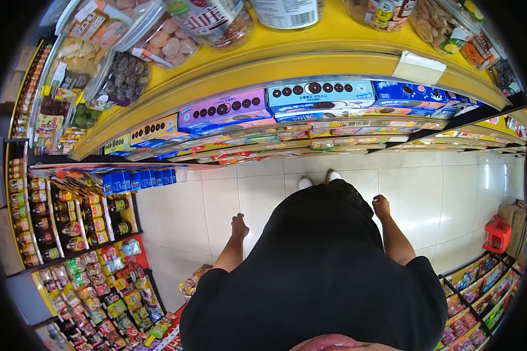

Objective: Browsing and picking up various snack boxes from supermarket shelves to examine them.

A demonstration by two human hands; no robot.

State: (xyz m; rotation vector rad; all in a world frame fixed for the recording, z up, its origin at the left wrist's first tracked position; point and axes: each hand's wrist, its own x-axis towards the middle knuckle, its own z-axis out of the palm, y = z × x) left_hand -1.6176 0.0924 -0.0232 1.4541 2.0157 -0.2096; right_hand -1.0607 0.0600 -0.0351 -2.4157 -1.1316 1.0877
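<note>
My left hand [239,226] hangs beside my body over the tiled floor. Its fingers are loosely bent and apart, with nothing visible in them. On the other side, my right hand [380,206] hangs with curled fingers near my black clothing [316,263]; no held object shows. Neither hand touches the shelves. Before me a yellow shelf [254,57] carries clear plastic tubs, among them a tub of dark dried fruit [125,77]. Lower down stand a light-blue Oreo cookie box [320,96], a pink cookie box [224,109] and a dark-blue cookie box [408,94].
Bottles fill a rack [77,215] on the left, above a display of packaged snacks [101,294]. A red plastic stool or basket [497,234] stands at the right, beside cardboard boxes [519,228]. Behind me on the right is another snack shelf [474,302]. Pale tiles [180,223] cover the floor.
</note>
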